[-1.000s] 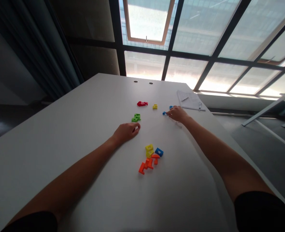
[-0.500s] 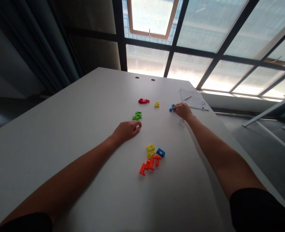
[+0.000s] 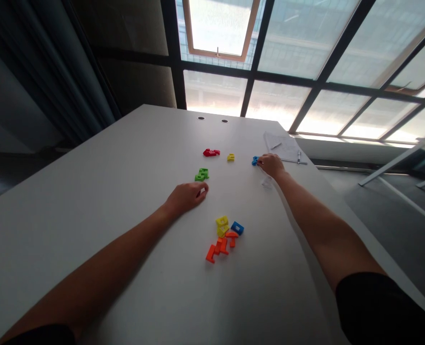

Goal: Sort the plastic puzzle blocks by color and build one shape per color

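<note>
Slippage is the main risk at your right hand [image 3: 272,166]: its fingertips [image 3: 262,161] are gathered on a small blue piece [image 3: 255,160] at the far side of the desk [image 3: 90,201], though you can't tell from this view whether they pinch it or only rest there. A sideways push could skate it across the smooth top toward the papers [image 3: 282,147] and pen [image 3: 299,156] just beyond. Your left hand [image 3: 185,197] lies curled just short of the green pieces [image 3: 201,174], with a pale speck [image 3: 201,192] at its fingers that is too small to identify; whether it holds anything, you can't tell. Reach forward carelessly and you could knock those pieces out of place. Red pieces [image 3: 211,152] and a yellow piece [image 3: 230,157] lie farther out, while a pile [image 3: 224,239] of yellow, blue and orange pieces sits between your arms, within reach of a stray forearm. The white desk has two round holes [image 3: 201,118] near its far edge. A dark curtain [image 3: 79,57] hangs to the left, bright windows [image 3: 280,43] stand ahead, and a grey floor [image 3: 388,215] lies to the right, where a piece pushed over the edge could drop.
</note>
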Demonstrator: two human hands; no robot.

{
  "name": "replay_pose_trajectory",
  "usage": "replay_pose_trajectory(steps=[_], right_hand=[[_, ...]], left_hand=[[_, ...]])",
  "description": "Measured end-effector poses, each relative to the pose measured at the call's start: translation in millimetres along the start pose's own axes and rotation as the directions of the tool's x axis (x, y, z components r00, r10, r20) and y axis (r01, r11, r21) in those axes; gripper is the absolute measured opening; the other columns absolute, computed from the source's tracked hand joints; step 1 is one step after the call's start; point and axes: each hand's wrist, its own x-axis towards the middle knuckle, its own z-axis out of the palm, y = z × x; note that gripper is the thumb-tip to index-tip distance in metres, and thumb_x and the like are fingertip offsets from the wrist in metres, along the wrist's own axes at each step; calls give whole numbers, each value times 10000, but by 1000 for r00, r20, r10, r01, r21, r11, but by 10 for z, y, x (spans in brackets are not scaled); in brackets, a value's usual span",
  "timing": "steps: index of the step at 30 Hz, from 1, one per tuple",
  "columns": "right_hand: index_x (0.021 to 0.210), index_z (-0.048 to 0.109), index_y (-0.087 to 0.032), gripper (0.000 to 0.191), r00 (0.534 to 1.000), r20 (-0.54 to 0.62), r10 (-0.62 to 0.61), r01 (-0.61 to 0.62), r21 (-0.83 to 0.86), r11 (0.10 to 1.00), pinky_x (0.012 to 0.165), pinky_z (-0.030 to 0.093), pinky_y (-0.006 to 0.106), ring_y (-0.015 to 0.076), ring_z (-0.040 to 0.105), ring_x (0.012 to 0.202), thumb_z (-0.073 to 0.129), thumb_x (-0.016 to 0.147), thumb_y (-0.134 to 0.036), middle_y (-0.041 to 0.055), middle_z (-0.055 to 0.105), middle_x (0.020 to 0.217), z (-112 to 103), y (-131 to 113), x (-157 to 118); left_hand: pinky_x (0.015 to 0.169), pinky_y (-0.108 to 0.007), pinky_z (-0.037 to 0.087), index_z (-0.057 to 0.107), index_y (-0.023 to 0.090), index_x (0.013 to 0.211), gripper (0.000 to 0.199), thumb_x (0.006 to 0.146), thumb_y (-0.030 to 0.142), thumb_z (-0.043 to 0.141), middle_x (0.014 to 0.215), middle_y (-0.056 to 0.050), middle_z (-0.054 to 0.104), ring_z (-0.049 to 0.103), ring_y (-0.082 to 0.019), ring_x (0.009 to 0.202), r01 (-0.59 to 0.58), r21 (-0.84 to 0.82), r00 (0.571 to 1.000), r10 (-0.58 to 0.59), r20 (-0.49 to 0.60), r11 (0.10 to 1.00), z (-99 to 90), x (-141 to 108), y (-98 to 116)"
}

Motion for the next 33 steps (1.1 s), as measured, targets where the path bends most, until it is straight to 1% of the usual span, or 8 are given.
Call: replay_pose_trajectory(steps=[6, 10, 13, 16, 18, 21, 27, 33], right_hand=[[1051, 810, -189, 252, 999, -5, 32, -32, -8, 999, 856, 430, 337, 250, 696, 1006, 586, 1032, -302, 114, 794, 1087, 18, -18, 20], [1027, 784, -180, 232, 998, -5, 57, -57, 19, 998, 897, 448, 345, 263, 693, 1045, 595, 1021, -314, 121, 784, 1093, 49, -17, 27], [1132, 734, -166, 249, 990, -33, 136, -133, 88, 987, 930, 471, 362, 290, 690, 1093, 661, 976, -345, 146, 763, 1171, 101, 11, 23], [1296, 639, -158, 438, 967, -32, 253, -244, 172, 954, 924, 503, 376, 312, 698, 1108, 718, 928, -382, 168, 736, 1260, 160, 57, 25], [1370, 588, -171, 522, 958, -3, 286, -279, 209, 937, 931, 516, 383, 317, 701, 1127, 724, 921, -400, 167, 730, 1292, 188, 83, 32], [1424, 578, -202, 542, 964, 33, 265, -266, 213, 940, 953, 520, 388, 312, 702, 1154, 699, 936, -406, 146, 746, 1291, 195, 93, 48], [1381, 686, -287, 419, 975, 59, 212, -219, 146, 965, 968, 513, 385, 292, 708, 1149, 606, 983, -390, 101, 767, 1283, 142, 29, 66], [1372, 693, -282, 419, 969, 77, 236, -244, 110, 964, 958, 509, 389, 298, 711, 1140, 596, 990, -423, 114, 774, 1263, 107, -43, 68]], left_hand=[[648, -279, 416, 717, 279, 1065, 260, 991, 388, 492, 855, -10, 757, 671, -193, 725, 0, -3, 1000, 0, 1, 1000, -1, 4, -7], [645, -281, 411, 715, 280, 1068, 249, 986, 380, 502, 861, -7, 759, 674, -194, 731, 7, -6, 1000, -7, 11, 1000, -3, 10, -8], [644, -283, 410, 710, 285, 1060, 238, 985, 378, 505, 869, -3, 758, 675, -195, 732, 11, -8, 1000, -11, 16, 1000, -1, 13, -5], [644, -284, 406, 708, 286, 1058, 238, 982, 378, 502, 870, -3, 756, 672, -194, 730, 8, -9, 1000, -7, 12, 1000, 5, 14, -5], [641, -286, 404, 709, 285, 1057, 242, 981, 379, 500, 864, -4, 753, 670, -192, 722, 3, -7, 1000, -3, 10, 1000, 9, 12, -6], [642, -288, 409, 711, 284, 1055, 246, 981, 381, 498, 857, -6, 751, 669, -195, 719, -3, -4, 1000, 3, 5, 1000, 10, 8, -8], [655, -282, 428, 709, 287, 1051, 227, 980, 374, 512, 871, -7, 763, 681, -197, 732, 2, -11, 1000, -2, 4, 1000, -5, 0, 2], [663, -279, 448, 714, 284, 1056, 231, 981, 374, 516, 871, -8, 763, 688, -196, 738, 9, -9, 1000, -8, 14, 1000, -19, -2, 16]])
